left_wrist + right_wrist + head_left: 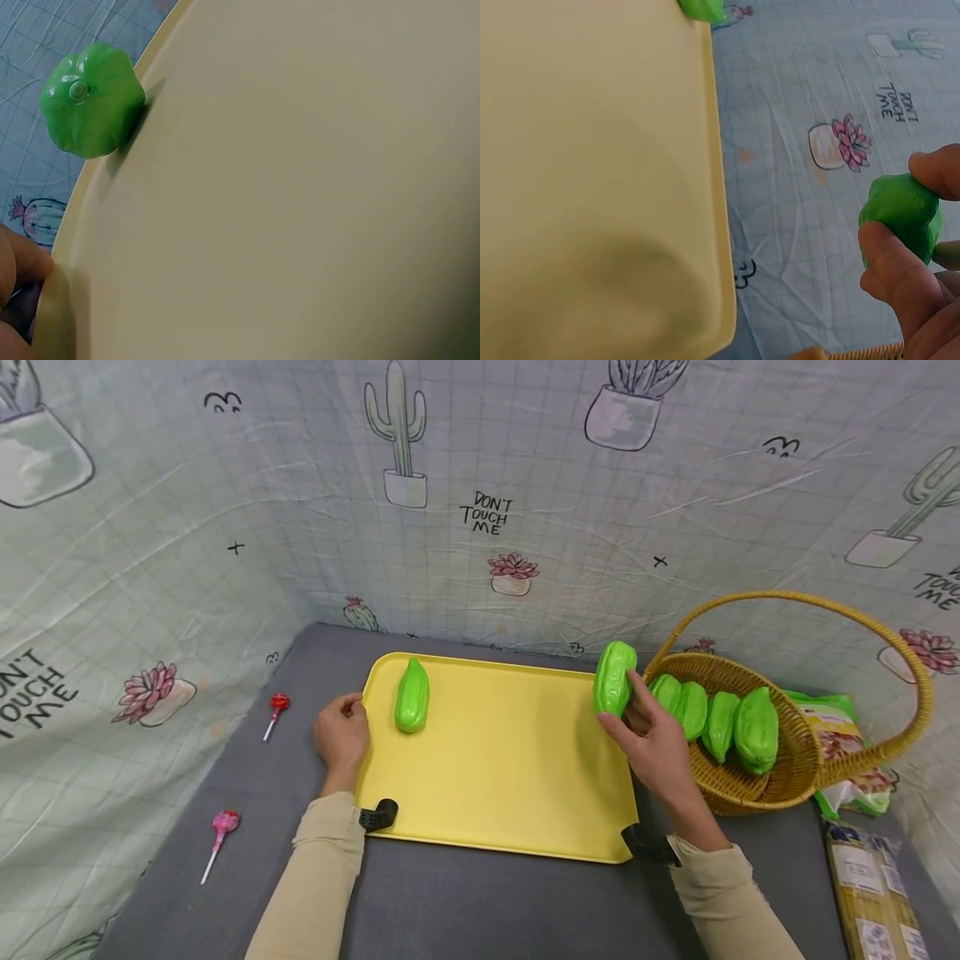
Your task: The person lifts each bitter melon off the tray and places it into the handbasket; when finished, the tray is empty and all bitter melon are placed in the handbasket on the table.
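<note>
My right hand [660, 747] pinches a bright green, glossy, ridged vegetable [615, 678] between thumb and fingers, above the right end of a yellow tray [510, 760]. The right wrist view shows this vegetable [900, 217] end-on, the fingertips on its sides. At the tray's left rim, my left hand [342, 737] grips the edge with curled fingers; only part of these fingers [22, 262] shows in the left wrist view. A similar green vegetable [412, 697] lies on the tray near its far left corner, its stem end [79, 91] visible in the left wrist view.
Right of the tray stands a wicker basket [806, 752] with a tall handle, holding several green vegetables [756, 731]. Behind it lies a green packet [840, 735], and nearer, a clear-wrapped package [873, 885]. Two lollipops, red [279, 702] and pink [223, 822], lie left on the grey table [480, 910].
</note>
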Action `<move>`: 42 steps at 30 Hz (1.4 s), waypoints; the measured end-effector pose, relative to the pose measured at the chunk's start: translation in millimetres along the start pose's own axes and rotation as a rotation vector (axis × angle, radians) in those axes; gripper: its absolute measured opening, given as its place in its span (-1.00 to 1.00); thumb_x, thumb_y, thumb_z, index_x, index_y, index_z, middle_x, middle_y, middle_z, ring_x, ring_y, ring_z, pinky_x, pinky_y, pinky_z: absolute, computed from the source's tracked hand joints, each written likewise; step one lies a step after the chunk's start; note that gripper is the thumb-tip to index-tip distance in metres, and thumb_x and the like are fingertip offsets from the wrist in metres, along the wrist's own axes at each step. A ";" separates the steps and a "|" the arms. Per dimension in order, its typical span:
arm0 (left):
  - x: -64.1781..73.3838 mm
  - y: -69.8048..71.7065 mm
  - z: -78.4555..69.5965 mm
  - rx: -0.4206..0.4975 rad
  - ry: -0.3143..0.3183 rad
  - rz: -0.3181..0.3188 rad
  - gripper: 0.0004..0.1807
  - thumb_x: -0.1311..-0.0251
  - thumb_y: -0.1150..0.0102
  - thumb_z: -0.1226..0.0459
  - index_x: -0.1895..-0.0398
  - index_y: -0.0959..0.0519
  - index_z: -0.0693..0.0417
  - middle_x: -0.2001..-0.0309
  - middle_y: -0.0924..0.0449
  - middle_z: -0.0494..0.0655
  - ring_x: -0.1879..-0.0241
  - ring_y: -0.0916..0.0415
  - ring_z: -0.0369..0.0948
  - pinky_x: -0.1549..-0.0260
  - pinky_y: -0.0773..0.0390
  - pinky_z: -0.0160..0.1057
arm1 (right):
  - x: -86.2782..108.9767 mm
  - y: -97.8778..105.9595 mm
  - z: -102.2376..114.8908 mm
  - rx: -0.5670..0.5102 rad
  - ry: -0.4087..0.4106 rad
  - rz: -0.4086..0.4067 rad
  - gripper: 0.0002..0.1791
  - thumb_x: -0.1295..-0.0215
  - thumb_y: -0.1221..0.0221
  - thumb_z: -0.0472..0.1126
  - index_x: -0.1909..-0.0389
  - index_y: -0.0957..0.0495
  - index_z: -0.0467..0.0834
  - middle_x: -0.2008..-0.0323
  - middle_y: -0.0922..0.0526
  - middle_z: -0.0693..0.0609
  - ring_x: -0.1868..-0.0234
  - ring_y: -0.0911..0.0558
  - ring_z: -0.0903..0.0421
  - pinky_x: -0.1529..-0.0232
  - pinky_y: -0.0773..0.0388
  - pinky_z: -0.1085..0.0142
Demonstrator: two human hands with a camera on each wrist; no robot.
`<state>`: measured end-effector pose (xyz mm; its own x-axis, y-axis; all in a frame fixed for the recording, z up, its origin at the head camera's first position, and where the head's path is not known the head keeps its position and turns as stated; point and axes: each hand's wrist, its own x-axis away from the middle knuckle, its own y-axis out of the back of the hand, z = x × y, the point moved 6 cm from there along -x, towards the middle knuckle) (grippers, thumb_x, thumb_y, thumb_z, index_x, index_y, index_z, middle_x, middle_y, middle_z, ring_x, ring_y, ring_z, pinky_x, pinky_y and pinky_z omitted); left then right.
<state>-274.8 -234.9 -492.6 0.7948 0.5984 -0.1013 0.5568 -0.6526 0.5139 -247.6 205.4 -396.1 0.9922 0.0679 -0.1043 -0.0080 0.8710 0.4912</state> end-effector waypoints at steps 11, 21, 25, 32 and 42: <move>1.0 -1.4 -1.6 -0.027 -0.006 -0.020 -0.69 -0.45 -0.02 0.29 -0.01 -0.73 0.20 0.08 -0.74 0.24 0.12 -0.63 0.13 0.05 -0.53 0.11 | 15.3 28.5 -19.0 -0.015 -0.034 -0.071 -0.10 -0.48 -0.20 -0.06 -0.65 0.12 0.03 -0.63 0.01 -0.09 -0.49 -0.28 -0.22 0.02 -0.42 0.76; 2.1 0.1 -0.4 -0.009 0.000 -0.024 -0.70 -0.45 -0.03 0.31 -0.02 -0.72 0.23 0.03 -0.73 0.24 0.08 -0.63 0.14 -0.01 -0.54 0.11 | 21.7 47.3 -34.7 0.009 -0.089 -0.094 -0.11 -0.50 -0.17 -0.03 -0.65 0.14 0.00 -0.64 0.06 -0.07 -0.50 -0.27 -0.27 0.00 -0.37 0.79; 2.3 -0.6 0.4 -0.017 0.000 -0.022 -0.69 -0.44 -0.03 0.30 -0.03 -0.72 0.21 0.04 -0.74 0.23 0.08 -0.63 0.14 0.00 -0.53 0.11 | 23.8 50.7 -36.2 0.024 -0.084 -0.103 -0.13 -0.52 -0.13 -0.03 -0.65 0.14 -0.07 -0.63 0.05 -0.11 -0.49 -0.27 -0.29 0.01 -0.37 0.80; 1.5 0.5 2.5 -0.032 0.005 -0.035 -0.69 -0.43 -0.03 0.29 0.00 -0.73 0.19 0.08 -0.74 0.22 0.12 -0.63 0.13 0.02 -0.53 0.10 | 24.8 63.2 -43.8 0.115 -0.116 -0.144 -0.14 -0.54 -0.10 0.03 -0.64 0.14 -0.06 -0.62 0.04 -0.14 -0.48 -0.29 -0.34 -0.13 -0.48 0.62; 2.0 1.0 -3.0 -0.030 -0.015 -0.024 -0.69 -0.44 -0.02 0.29 0.00 -0.72 0.23 0.09 -0.73 0.27 0.12 -0.62 0.16 0.03 -0.51 0.14 | 25.5 86.4 -61.8 0.196 -0.163 -0.160 -0.15 -0.56 -0.03 0.08 -0.64 0.18 -0.10 -0.60 0.01 -0.27 -0.44 -0.30 -0.44 -0.27 -0.41 -0.24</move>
<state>-273.4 -232.9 -489.8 0.7847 0.6069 -0.1265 0.5688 -0.6236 0.5363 -230.7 312.5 -409.7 0.9859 -0.1554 -0.0617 0.1586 0.7528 0.6388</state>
